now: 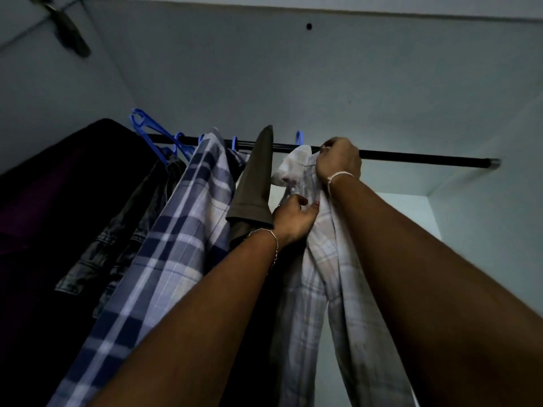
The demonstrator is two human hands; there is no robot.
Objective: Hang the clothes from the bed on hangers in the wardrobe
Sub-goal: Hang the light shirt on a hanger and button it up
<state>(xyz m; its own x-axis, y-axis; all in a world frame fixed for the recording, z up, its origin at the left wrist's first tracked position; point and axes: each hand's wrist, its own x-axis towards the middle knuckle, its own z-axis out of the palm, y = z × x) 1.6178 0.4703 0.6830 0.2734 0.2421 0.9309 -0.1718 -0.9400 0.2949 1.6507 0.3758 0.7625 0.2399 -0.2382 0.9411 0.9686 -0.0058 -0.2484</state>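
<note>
A pale checked shirt hangs from a blue hanger hook on the black wardrobe rail. My right hand grips the shirt's collar just below the rail. Lower down, my left hand pinches the shirt's front edge. Left of it on the rail hang an olive garment, a blue-and-white checked shirt, a grey denim jacket and a dark garment.
An empty blue hanger sits on the rail at the left. The rail's right stretch is bare up to its end bracket. The wardrobe's pale back wall and top panel close in above. A ceiling fan blade shows at top left.
</note>
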